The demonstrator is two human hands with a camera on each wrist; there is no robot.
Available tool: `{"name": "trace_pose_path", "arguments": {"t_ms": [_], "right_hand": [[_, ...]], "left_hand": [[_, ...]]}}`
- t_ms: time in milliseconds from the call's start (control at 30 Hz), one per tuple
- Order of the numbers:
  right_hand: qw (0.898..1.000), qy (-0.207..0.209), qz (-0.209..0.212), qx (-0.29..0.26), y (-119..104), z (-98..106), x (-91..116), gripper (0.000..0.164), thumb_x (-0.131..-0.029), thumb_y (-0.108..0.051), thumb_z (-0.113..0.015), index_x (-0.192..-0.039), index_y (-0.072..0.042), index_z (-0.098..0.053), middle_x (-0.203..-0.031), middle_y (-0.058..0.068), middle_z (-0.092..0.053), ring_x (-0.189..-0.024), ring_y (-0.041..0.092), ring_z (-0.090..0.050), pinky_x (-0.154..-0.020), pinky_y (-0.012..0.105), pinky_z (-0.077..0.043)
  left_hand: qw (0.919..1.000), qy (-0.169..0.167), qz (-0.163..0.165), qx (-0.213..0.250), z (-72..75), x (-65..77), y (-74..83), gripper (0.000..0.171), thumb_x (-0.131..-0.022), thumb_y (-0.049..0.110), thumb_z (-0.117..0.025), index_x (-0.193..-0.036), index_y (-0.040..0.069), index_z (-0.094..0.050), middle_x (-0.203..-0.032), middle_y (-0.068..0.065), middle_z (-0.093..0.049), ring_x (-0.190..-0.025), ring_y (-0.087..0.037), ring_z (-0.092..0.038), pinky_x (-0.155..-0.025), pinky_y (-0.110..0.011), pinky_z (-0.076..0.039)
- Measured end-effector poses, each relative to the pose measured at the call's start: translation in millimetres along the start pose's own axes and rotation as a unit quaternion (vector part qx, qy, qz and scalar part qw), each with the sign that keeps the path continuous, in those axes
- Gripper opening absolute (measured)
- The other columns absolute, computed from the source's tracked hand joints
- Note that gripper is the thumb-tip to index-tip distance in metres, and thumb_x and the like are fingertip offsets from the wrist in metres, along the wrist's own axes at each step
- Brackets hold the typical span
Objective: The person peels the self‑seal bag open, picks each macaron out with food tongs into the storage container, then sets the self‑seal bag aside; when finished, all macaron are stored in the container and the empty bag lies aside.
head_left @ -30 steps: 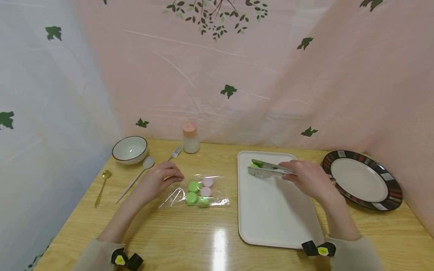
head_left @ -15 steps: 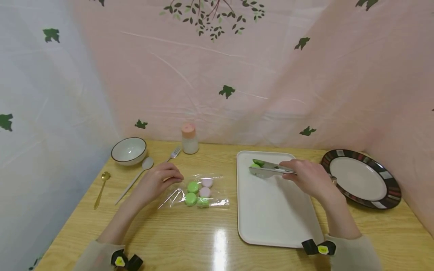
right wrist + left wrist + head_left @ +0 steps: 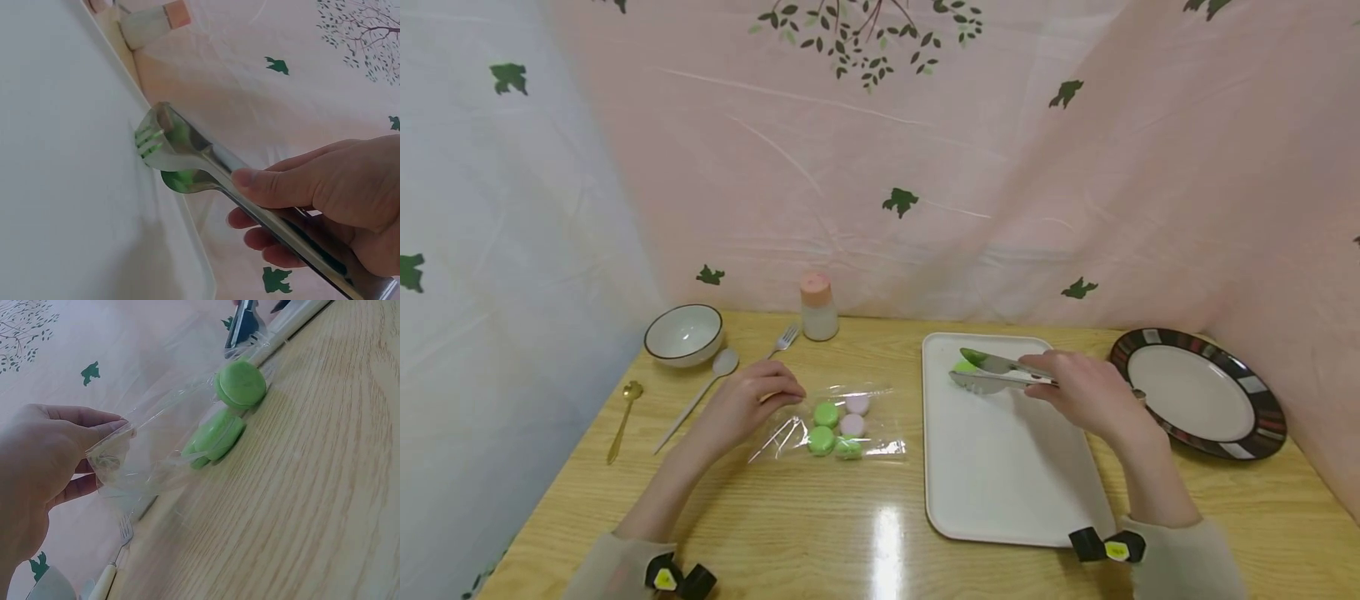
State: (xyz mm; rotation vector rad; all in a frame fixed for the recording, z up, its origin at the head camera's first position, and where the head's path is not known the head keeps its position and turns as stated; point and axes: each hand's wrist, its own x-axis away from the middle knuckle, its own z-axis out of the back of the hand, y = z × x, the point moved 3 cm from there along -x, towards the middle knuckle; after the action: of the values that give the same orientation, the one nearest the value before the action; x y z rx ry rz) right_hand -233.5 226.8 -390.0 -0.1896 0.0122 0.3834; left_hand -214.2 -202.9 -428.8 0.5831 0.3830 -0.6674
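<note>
My left hand (image 3: 748, 400) pinches the gathered end of a clear plastic bag (image 3: 153, 447) between thumb and fingers. Inside the bag lie several macarons: green ones (image 3: 242, 383) and two pale lilac ones (image 3: 853, 425). Over on the right, my right hand (image 3: 1086, 392) grips metal serving tongs (image 3: 215, 162), one of whose ends is slotted like a fork. The tong ends stand apart on either side of a green macaron (image 3: 964, 366) near the far left corner of a white tray (image 3: 1000, 475). In the right wrist view the slotted end mostly hides that macaron.
A bowl (image 3: 685, 335), gold spoon (image 3: 625, 421), long-handled spoon (image 3: 724, 363) and fork (image 3: 787, 337) lie at the left. A pink-lidded jar (image 3: 818, 308) stands at the back by the cloth wall. A dark-rimmed plate (image 3: 1195, 392) is right of the tray.
The tong ends have spread slightly wider around the green macaron. My left hand and the bag stay as they were; the head view has shifted a little.
</note>
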Motion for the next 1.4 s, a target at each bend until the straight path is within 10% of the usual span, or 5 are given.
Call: {"name": "trace_pose_path", "arguments": {"t_ms": [633, 1400], "right_hand": [[0.994, -0.021, 0.094, -0.053, -44.0, 0.2, 4.2, 0.039, -0.09, -0.037, -0.061, -0.124, -0.017, -0.062, -0.118, 0.001, -0.067, -0.108, 0.023, -0.064, -0.087, 0.044, -0.052], [0.988, 0.036, 0.148, 0.005, -91.9, -20.8, 2.0, 0.022, -0.083, -0.029, -0.071, -0.104, -0.027, -0.068, -0.09, -0.013, -0.066, -0.064, 0.001, -0.052, -0.054, 0.021, -0.041]], "left_hand": [[0.9999, 0.007, 0.008, 0.008, -2.1, 2.1, -5.6, 0.005, -0.082, 0.015, -0.073, -0.084, 0.02, -0.073, -0.088, 0.016, -0.064, -0.084, 0.0, -0.058, -0.073, -0.022, -0.051], [0.9998, -0.003, 0.012, 0.018, -1.3, 0.5, -2.7, 0.005, -0.083, 0.015, -0.072, -0.087, 0.018, -0.074, -0.089, 0.015, -0.064, -0.084, 0.0, -0.058, -0.071, -0.021, -0.051]]}}
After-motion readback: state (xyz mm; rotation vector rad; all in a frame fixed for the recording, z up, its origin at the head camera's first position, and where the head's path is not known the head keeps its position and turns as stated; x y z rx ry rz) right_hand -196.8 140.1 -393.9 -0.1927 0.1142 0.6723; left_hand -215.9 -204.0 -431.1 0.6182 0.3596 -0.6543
